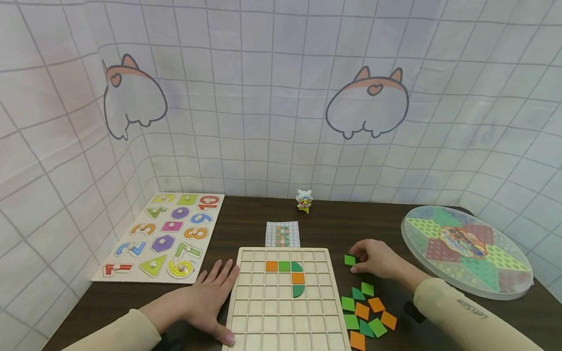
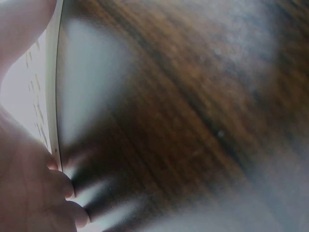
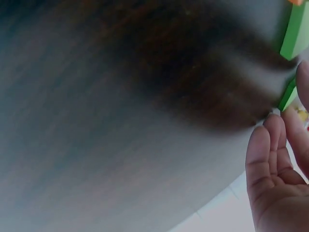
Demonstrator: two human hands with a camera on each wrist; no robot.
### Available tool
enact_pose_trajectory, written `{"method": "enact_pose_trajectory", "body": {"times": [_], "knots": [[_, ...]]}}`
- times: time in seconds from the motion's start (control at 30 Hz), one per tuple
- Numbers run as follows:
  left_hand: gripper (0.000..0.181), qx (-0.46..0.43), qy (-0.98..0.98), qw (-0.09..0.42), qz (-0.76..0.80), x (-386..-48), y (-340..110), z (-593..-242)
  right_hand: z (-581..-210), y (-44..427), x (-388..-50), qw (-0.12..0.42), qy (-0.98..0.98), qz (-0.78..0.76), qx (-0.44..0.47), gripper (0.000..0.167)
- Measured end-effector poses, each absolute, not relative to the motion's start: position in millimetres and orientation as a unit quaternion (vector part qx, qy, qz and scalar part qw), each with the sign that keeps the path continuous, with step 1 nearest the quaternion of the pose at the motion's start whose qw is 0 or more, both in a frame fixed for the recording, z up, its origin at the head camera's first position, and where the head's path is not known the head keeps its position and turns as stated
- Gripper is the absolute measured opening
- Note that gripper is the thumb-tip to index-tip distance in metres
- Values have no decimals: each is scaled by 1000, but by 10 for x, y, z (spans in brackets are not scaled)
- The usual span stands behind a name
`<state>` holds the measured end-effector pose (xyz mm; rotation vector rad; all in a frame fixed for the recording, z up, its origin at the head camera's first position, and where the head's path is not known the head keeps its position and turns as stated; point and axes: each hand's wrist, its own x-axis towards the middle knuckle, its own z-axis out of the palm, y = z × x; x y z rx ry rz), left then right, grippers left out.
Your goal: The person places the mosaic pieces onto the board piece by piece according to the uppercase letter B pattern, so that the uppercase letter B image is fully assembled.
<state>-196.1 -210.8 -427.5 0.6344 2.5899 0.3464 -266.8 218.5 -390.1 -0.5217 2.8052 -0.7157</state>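
My right hand pinches a green square tile between thumb and finger, right of the board's upper part. In the right wrist view the same green tile shows between thumb and fingertip. A wooden grid board holds orange and green squares and two green quarter-circle tiles, set in a bent row. Fingers spread, my left hand rests along the board's left edge, its thumb on the lower corner. The left wrist view has the board's edge beside that hand. A small pattern card lies behind the board.
Several loose green and orange tiles lie right of the board. A number puzzle board stands at left, a round Chinese checkers box at right. Near the back edge is a small figurine. A gridded curtain encloses the table.
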Motion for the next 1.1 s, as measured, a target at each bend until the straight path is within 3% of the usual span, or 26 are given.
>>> {"method": "enact_pose_trajectory", "body": {"times": [0.23,0.57,1.1], "knots": [[149,234,939,221,125,-1953,-2112,-4275,-3913,2147,-2675,88,953,-233,-174,22],[151,237,939,217,122,-1963,-2124,-4305,-3868,2063,-2620,69,953,-244,-165,20],[149,234,939,221,118,-1962,-2108,-4285,-3780,1345,-2251,98,915,-329,-212,21]]}}
